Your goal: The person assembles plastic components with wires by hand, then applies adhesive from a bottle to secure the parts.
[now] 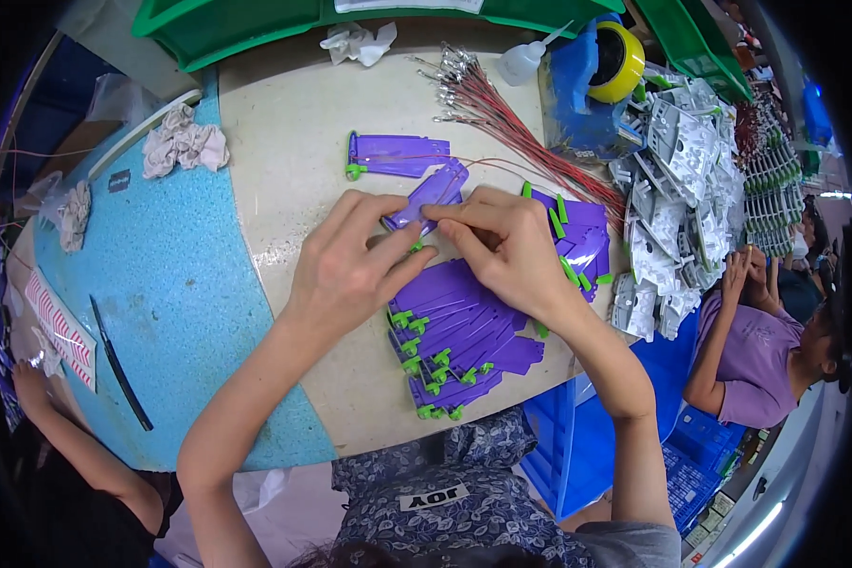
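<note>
A purple plastic part (437, 192) is held between both hands over the middle of the table. My left hand (343, 260) grips its near left end with thumb and fingers. My right hand (504, 248) pinches at its right side, fingertips pressed on it; a thin red wire (502, 161) runs close by there. What exactly those fingertips hold is partly hidden. Just beyond lies another purple part (402, 154) with a green clip at its left end. Below my hands a fanned pile of purple parts (464, 317) with green clips covers the tabletop.
Red wires (530, 142) lie bundled at the far right, beside a blue tape dispenser (587, 104) with yellow tape and a dropper bottle (521, 62). Grey-white plastic parts (677, 199) are heaped rightward. A black tweezers-like tool (120, 364) rests on the blue mat (189, 312). Co-workers sit on both sides.
</note>
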The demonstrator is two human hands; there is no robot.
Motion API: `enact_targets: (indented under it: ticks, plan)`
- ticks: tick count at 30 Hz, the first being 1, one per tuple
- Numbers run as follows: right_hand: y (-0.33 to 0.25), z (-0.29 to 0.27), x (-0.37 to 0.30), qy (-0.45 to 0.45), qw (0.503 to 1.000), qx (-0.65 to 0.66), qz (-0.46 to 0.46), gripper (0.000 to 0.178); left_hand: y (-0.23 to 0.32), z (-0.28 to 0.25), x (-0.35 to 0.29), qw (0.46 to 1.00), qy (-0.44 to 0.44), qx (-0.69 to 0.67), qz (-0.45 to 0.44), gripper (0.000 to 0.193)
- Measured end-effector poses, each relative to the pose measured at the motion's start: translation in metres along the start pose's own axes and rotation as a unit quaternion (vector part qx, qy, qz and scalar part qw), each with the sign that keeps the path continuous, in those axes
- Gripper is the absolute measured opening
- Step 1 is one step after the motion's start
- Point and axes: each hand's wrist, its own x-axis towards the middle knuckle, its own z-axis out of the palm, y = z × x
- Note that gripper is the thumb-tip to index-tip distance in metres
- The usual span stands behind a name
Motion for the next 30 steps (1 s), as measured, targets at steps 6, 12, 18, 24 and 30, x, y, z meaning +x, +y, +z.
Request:
enact_targets:
  ticks: [6, 12, 18, 24, 30]
  plan:
    - [0.037, -0.008, 0.067, 0.154, 0.972, -0.13, -0.117, 0.006, 0.005, -0.006, 0.014, 0.996, 0.031, 0.077, 0.018, 0.023]
    - [0.037, -0.021, 0.071, 0.203, 0.94, -0.138, -0.236, 0.007, 0.014, -0.017, -0.001, 0.994, -0.076, 0.004, 0.075, 0.023]
    - [-0.008, 0.0, 0.021, -0.008, 0.992, -0.032, -0.122, 0.012, 0.007, -0.007, 0.005, 0.992, -0.016, -0.067, -0.105, 0.049]
    - [0.004, 0.001, 0.038, -0.083, 0.993, -0.018, -0.084, 0.009, 0.002, 0.001, 0.004, 0.976, -0.013, -0.159, -0.15, 0.064]
    - [-0.005, -0.005, 0.01, -0.116, 0.987, 0.093, 0.054, 0.013, -0.002, 0.003, 0.003, 0.974, 0.002, -0.169, -0.154, 0.064]
